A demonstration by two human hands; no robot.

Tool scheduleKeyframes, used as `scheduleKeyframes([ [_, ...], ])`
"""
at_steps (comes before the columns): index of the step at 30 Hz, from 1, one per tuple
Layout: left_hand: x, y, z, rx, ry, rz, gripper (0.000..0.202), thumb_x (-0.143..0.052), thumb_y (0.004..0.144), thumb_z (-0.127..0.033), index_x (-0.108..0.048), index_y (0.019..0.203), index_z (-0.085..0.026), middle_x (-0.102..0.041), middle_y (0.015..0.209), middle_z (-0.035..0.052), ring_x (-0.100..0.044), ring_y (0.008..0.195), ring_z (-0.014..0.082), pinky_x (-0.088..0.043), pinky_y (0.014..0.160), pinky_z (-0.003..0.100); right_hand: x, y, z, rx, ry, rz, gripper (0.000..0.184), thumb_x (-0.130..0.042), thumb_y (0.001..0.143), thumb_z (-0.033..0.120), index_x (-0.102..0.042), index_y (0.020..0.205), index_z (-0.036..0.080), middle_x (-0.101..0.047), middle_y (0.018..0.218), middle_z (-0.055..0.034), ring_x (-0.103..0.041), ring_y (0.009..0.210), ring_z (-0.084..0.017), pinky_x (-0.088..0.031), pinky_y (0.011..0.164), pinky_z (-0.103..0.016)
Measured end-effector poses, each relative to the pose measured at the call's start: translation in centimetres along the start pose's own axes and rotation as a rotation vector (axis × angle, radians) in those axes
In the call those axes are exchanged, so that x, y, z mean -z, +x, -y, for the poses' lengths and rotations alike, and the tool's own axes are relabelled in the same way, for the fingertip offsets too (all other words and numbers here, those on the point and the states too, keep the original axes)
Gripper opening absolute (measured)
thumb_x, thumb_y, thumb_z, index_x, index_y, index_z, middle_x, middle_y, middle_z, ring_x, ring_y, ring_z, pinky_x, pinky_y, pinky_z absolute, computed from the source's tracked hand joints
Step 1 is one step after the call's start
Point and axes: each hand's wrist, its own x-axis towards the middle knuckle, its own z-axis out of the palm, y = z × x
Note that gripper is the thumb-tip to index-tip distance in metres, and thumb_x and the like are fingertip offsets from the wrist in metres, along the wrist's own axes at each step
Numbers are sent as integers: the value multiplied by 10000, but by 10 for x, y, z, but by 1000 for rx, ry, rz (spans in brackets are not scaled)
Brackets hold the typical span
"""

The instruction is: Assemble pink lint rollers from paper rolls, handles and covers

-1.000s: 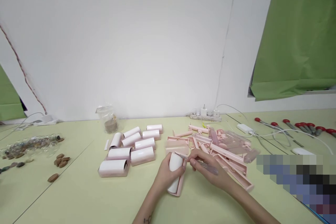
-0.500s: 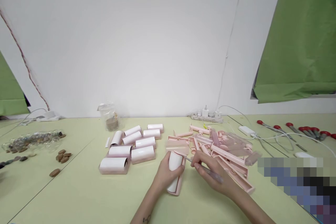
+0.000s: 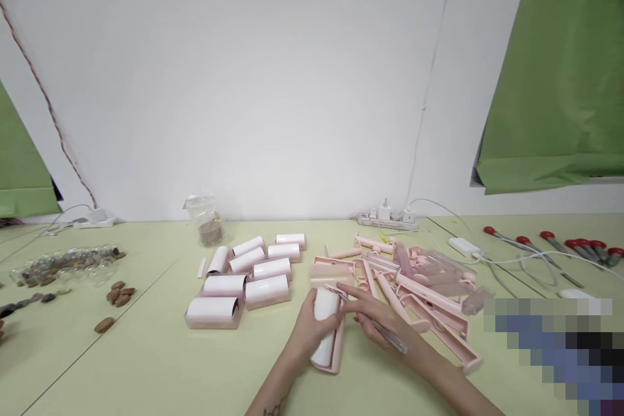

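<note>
Soft, even brightness is spread across the white wall (image 3: 302, 84) behind the power strip (image 3: 390, 223), and faint gloss is caught on the white rolls (image 3: 267, 290) to its left. Right of it, the green curtain (image 3: 560, 78) is stretched aslant; nearer, a patch (image 3: 560, 351) is broken into coarse pixels.

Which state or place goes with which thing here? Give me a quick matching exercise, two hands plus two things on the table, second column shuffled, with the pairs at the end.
1. Left hand
2. Right hand
3. Bag
4. Power strip

A. Beyond the pink parts
B. Holding a clear-handled tool
C. Beyond the white-topped cases
D. Gripping a white-and-pink case

Pairs: 1-D, 2-B, 3-C, 4-A
</note>
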Motion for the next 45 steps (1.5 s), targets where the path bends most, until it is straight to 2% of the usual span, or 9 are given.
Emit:
scheduleKeyframes([
  [3, -1, 2, 5, 43, -50, -39, 369, -676, 571, -236, -527, 896, -147, -614, 813, 37, -552, 754, 184, -423, 672, 260, -2, -1, 5, 0, 2, 64, 305, -318, 814, 81, -518, 1004, 211, -407, 1283, -125, -476, 1097, -181, -428, 850, -313],
  [7, -3, 5, 14, 149, -181, -111, 380, -631, 625, -248, -477, 962, -163, -606, 813, 38, -576, 738, 184, -447, 649, 275, -8, 0, 13, 16, -114, 108, 240, -331, 820, 110, -529, 947, 154, -231, 1365, -202, -370, 1187, -235, -427, 851, -341],
  [13, -4, 8, 21, 112, -56, -234, 322, -639, 612, -247, -485, 876, -143, -599, 777, 49, -574, 713, 179, -451, 602, 250, -21, 3, 21, -29, -275, 43, 190, -362, 790, 111, -519, 892, 142, -327, 1304, -220, -309, 1213, -290, -454, 824, -400],
  [18, -7, 3, 20, 162, -101, -223, 302, -613, 625, -257, -461, 871, -168, -588, 701, 16, -578, 643, 166, -467, 562, 259, -34, 2, 28, -126, -292, 13, 130, -368, 811, 134, -493, 845, 148, -306, 1321, -209, -264, 1235, -292, -467, 827, -382],
  [27, -13, 9, 25, 273, -199, -374, 285, -584, 602, -177, -403, 822, -186, -564, 603, -14, -577, 541, 159, -470, 498, 269, -51, 4, 28, -127, -320, -32, 255, -366, 727, 14, -473, 927, 132, -234, 1358, -203, -173, 1261, -316, -440, 862, -436],
  [31, -15, 7, 26, 276, -208, -392, 285, -577, 612, -170, -397, 833, -185, -575, 639, 1, -587, 584, 159, -470, 521, 261, -55, 5, 30, -82, -323, -37, 311, -354, 695, -15, -474, 953, 111, -292, 1327, -211, -160, 1268, -298, -425, 884, -430],
  [34, -15, 4, 23, 261, -223, -354, 293, -573, 632, -198, -404, 870, -182, -585, 690, 14, -589, 616, 161, -472, 543, 266, -46, 7, 30, -64, -246, -24, 322, -350, 710, 5, -460, 989, 121, -334, 1299, -190, -206, 1255, -267, -403, 910, -415],
  [39, -7, 1, 10, 189, -93, -172, 325, -609, 589, -169, -458, 877, -165, -546, 664, -16, -542, 584, 125, -441, 535, 229, -15, 8, 20, -72, -23, -24, 188, -349, 763, 76, -450, 870, 193, -406, 1224, -123, -317, 1194, -218, -363, 921, -404],
  [45, 2, 1, 1, 160, 58, 6, 304, -604, 570, -134, -514, 859, -151, -562, 691, -3, -529, 626, 133, -419, 525, 211, 11, 8, 22, -180, 245, 182, 212, -284, 843, 132, -476, 885, 212, -429, 1214, -84, -351, 1184, -192, -367, 904, -340],
])
